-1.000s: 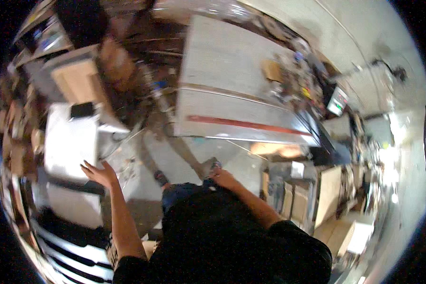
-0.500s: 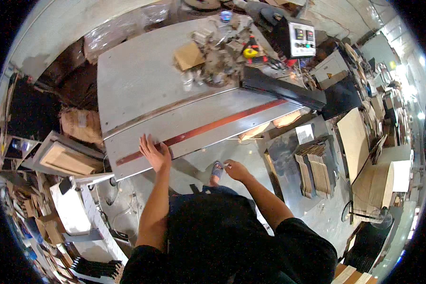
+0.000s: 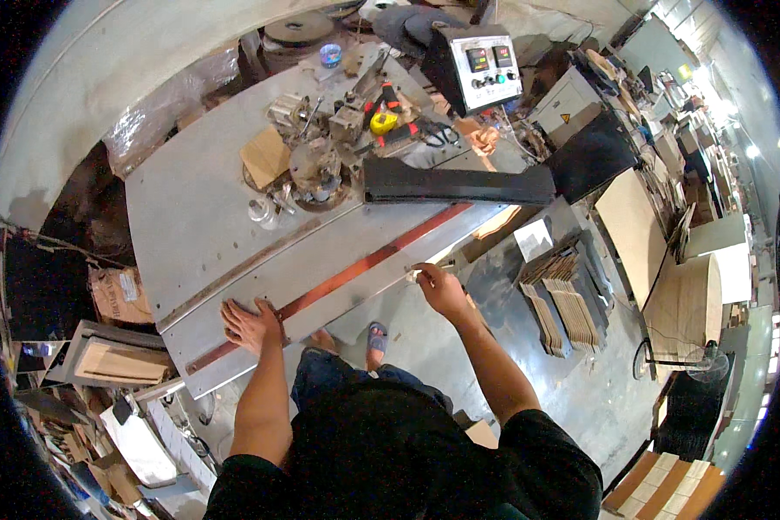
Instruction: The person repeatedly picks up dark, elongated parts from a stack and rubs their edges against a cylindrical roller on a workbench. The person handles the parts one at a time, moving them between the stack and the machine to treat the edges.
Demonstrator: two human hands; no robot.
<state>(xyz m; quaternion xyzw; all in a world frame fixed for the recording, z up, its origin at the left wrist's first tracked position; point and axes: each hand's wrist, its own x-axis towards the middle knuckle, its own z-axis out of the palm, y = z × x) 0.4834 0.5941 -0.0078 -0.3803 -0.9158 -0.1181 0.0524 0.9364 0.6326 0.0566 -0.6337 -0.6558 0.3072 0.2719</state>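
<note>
My left hand (image 3: 251,327) lies flat on the grey metal worktable (image 3: 204,234), fingers stretched out. Under and beside it runs a long reddish-brown strip (image 3: 355,270) set along the tabletop. My right hand (image 3: 443,291) is at the table's near edge with its fingers pinched together. A tiny pale bit shows at those fingertips, too small to name. Beyond the strip, a long black guard or bar (image 3: 459,184) spans the right part of the table. Next to its left end stands a greasy metal machine head (image 3: 316,169).
On the table lie a square wooden piece (image 3: 265,157), a yellow tape measure (image 3: 383,122) and red-handled tools. A control box (image 3: 485,74) stands behind. Right of me, stacked curved wooden pieces (image 3: 568,314) rest on a dark low surface. A fan (image 3: 709,360) stands farther right.
My view has turned and moved nearer the table's right part. My right hand has come up to the table's near edge. My left hand still rests on the tabletop by the strip.
</note>
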